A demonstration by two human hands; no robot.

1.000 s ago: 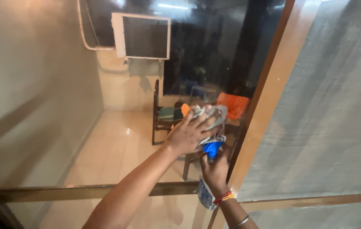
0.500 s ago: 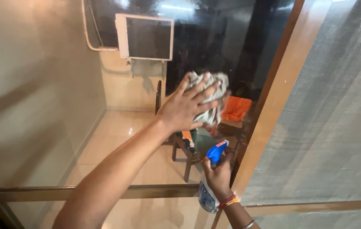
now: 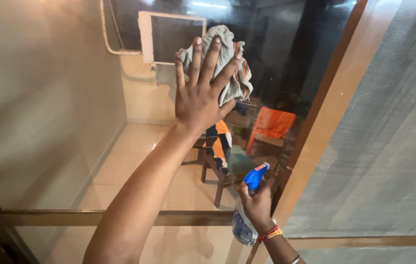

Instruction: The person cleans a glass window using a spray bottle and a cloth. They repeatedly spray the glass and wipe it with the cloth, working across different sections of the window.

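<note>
Both hands are busy: the left hand (image 3: 199,93), fingers spread flat, has pushed the cloth (image 3: 227,58) up the glass (image 3: 71,112) toward 12 o'clock, widening the wiped area, while the right hand (image 3: 256,203) stays closed around the bottle (image 3: 245,222) at 5 o'clock.

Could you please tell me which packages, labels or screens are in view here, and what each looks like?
Spray bottle: in the right hand, low centre; clear body, blue trigger head.
Bottle label: on the bottle's body, bluish, too blurred to describe.
Screens or signs: none that I can tell.
</note>
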